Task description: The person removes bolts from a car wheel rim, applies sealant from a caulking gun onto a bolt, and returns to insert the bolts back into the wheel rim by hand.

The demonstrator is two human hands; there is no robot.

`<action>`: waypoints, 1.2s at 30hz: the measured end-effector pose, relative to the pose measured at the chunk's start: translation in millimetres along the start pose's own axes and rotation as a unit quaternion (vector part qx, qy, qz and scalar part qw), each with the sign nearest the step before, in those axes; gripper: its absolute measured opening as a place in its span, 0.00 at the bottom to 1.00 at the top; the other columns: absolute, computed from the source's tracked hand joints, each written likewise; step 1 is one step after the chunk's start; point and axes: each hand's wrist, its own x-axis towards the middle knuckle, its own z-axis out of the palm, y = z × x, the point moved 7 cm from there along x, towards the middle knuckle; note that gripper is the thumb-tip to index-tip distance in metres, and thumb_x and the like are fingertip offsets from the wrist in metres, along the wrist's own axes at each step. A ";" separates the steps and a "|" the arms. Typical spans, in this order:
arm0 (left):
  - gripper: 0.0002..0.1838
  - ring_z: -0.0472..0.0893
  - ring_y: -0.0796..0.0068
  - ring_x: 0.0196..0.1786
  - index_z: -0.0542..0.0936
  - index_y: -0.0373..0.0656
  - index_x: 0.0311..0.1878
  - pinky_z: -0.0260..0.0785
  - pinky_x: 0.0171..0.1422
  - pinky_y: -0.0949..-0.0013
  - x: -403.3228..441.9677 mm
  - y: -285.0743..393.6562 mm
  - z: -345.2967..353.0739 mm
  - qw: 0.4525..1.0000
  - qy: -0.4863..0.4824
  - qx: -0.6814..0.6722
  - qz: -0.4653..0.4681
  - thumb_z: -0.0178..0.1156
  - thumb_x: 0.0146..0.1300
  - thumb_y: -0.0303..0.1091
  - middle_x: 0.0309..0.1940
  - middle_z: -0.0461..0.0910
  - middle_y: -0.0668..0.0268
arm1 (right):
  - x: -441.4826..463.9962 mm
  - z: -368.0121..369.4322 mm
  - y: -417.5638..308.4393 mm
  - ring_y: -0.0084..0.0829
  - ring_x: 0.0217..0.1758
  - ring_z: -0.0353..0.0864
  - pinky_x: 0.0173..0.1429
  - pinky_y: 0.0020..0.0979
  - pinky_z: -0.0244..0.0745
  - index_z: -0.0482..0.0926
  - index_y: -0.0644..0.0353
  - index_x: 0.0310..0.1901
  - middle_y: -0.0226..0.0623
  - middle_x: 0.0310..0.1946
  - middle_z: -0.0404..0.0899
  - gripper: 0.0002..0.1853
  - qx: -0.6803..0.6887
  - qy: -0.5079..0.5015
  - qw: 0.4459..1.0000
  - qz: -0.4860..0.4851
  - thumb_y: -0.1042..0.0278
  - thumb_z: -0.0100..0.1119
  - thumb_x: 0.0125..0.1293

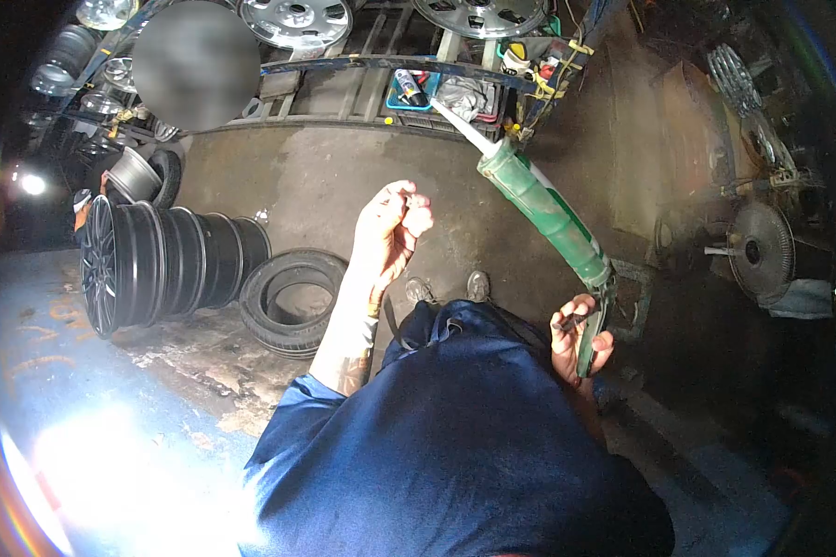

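The gun (550, 218) slants across the centre right of the frame, its green barrel running up to a white nozzle (464, 127) that points to the upper left. From where I stand, the step in hand looks like holding and aiming it, with the nozzle in the air and touching nothing I can make out. Moving it well would call for a firm grip low down and some care with that long tip.

The right hand (567, 348) is wrapped round the handle, fingers partly closed. The left hand (390, 227) is raised near the centre, fingers curled in and thumb close to them, apart from the gun; whether something small is pinched there I can't tell.

Below the hands are the person's blue shirt (455, 418) and two shoes (476, 286). At left, a tyre (263, 320) lies flat beside a row of rims (172, 260). At the top, a blue tray (395, 100) holds a can (411, 86), with a grey cloth (464, 93) beside it. A fan (760, 251) stands at right.
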 end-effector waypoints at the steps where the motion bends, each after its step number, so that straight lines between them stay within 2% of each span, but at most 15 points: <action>1: 0.16 0.81 0.74 0.34 0.74 0.36 0.54 0.82 0.47 0.68 -0.9 0.3 2.8 0.999 -0.024 -0.032 -0.008 0.58 0.71 0.37 0.38 0.79 0.61 | -0.6 3.2 0.2 0.49 0.66 0.70 0.78 0.52 0.55 0.64 0.64 0.56 0.48 0.53 0.75 0.31 -0.002 0.001 1.000 0.007 0.80 0.55 0.43; 3: 0.17 0.77 0.76 0.30 0.74 0.36 0.53 0.81 0.44 0.69 -3.0 2.3 6.3 0.993 -0.072 -0.092 -0.025 0.57 0.71 0.40 0.35 0.78 0.64 | -0.3 6.5 3.8 0.47 0.65 0.71 0.78 0.51 0.56 0.64 0.62 0.54 0.44 0.50 0.75 0.30 0.041 -0.023 0.999 0.015 0.80 0.55 0.44; 4: 0.18 0.75 0.78 0.30 0.75 0.37 0.53 0.77 0.42 0.70 -2.5 4.7 7.0 0.993 -0.076 -0.089 -0.005 0.57 0.71 0.42 0.34 0.76 0.66 | -2.8 3.7 2.5 0.44 0.61 0.73 0.78 0.51 0.56 0.63 0.59 0.52 0.40 0.46 0.72 0.29 0.054 -0.010 0.998 0.012 0.80 0.56 0.44; 7: 0.15 0.75 0.79 0.32 0.76 0.37 0.54 0.74 0.44 0.71 1.4 14.0 16.1 0.996 -0.032 -0.075 0.020 0.58 0.71 0.38 0.35 0.76 0.66 | -7.0 6.8 -1.1 0.39 0.55 0.73 0.74 0.51 0.59 0.62 0.56 0.52 0.35 0.42 0.68 0.30 0.050 -0.014 0.998 0.018 0.78 0.56 0.43; 9: 0.15 0.76 0.78 0.36 0.76 0.37 0.55 0.74 0.48 0.71 4.4 18.2 23.0 1.000 -0.005 -0.005 0.021 0.58 0.71 0.35 0.38 0.78 0.64 | -10.0 8.8 -3.6 0.37 0.51 0.74 0.70 0.47 0.62 0.63 0.55 0.51 0.34 0.41 0.69 0.29 0.015 0.005 1.000 0.025 0.76 0.57 0.42; 13: 0.17 0.80 0.74 0.43 0.75 0.34 0.59 0.76 0.53 0.70 12.6 20.3 18.0 0.995 0.045 0.077 0.034 0.58 0.69 0.28 0.44 0.81 0.60 | -13.2 11.6 -5.7 0.36 0.51 0.75 0.68 0.45 0.63 0.65 0.55 0.50 0.34 0.40 0.70 0.28 -0.015 0.016 0.998 0.054 0.76 0.57 0.42; 14: 0.14 0.82 0.73 0.43 0.76 0.36 0.56 0.76 0.54 0.69 17.4 22.3 15.7 0.991 0.056 0.110 0.043 0.58 0.70 0.30 0.45 0.81 0.59 | -12.0 12.8 -4.5 0.36 0.50 0.75 0.67 0.45 0.63 0.65 0.55 0.50 0.34 0.40 0.70 0.28 -0.017 0.017 0.998 0.063 0.76 0.57 0.41; 17: 0.13 0.82 0.73 0.40 0.76 0.37 0.55 0.77 0.51 0.69 25.9 28.9 20.8 0.989 0.097 0.103 0.047 0.58 0.70 0.30 0.42 0.81 0.59 | -12.0 11.0 -4.4 0.36 0.49 0.76 0.67 0.44 0.63 0.67 0.55 0.49 0.33 0.39 0.72 0.28 -0.023 0.029 0.995 0.090 0.77 0.58 0.40; 18: 0.12 0.82 0.73 0.39 0.76 0.37 0.54 0.77 0.50 0.70 28.2 29.7 18.4 0.987 0.112 0.103 0.054 0.58 0.70 0.30 0.40 0.81 0.59 | -12.1 12.3 -2.9 0.31 0.47 0.75 0.66 0.41 0.63 0.65 0.51 0.47 0.28 0.37 0.69 0.27 -0.026 0.050 0.993 0.102 0.80 0.59 0.41; 21: 0.13 0.82 0.73 0.40 0.76 0.36 0.55 0.77 0.49 0.70 35.5 31.7 9.6 0.983 0.111 0.118 0.085 0.58 0.70 0.31 0.40 0.81 0.60 | -12.8 6.1 -5.3 0.33 0.49 0.77 0.65 0.40 0.62 0.68 0.51 0.47 0.30 0.38 0.74 0.28 -0.048 0.030 0.990 0.125 0.76 0.62 0.40; 26: 0.14 0.83 0.70 0.39 0.76 0.32 0.57 0.76 0.49 0.67 39.0 37.7 17.7 0.978 0.110 0.128 0.123 0.56 0.71 0.29 0.42 0.81 0.57 | -15.7 3.6 -5.7 0.30 0.47 0.74 0.66 0.41 0.59 0.68 0.50 0.46 0.28 0.37 0.71 0.28 -0.065 0.050 0.991 0.108 0.77 0.63 0.39; 29: 0.13 0.82 0.71 0.39 0.76 0.33 0.56 0.76 0.50 0.67 40.4 37.5 18.1 0.975 0.119 0.140 0.127 0.55 0.72 0.29 0.41 0.81 0.58 | -16.6 0.7 -9.3 0.31 0.47 0.74 0.66 0.41 0.59 0.67 0.50 0.46 0.28 0.37 0.71 0.28 -0.086 0.056 0.985 0.138 0.77 0.63 0.38; 36: 0.13 0.79 0.73 0.44 0.75 0.40 0.57 0.74 0.52 0.66 42.1 32.5 14.4 0.980 0.110 0.120 0.113 0.54 0.73 0.33 0.44 0.79 0.63 | -19.4 -3.6 -9.0 0.31 0.47 0.74 0.66 0.41 0.58 0.68 0.50 0.46 0.27 0.37 0.71 0.28 -0.094 0.068 0.985 0.125 0.76 0.63 0.38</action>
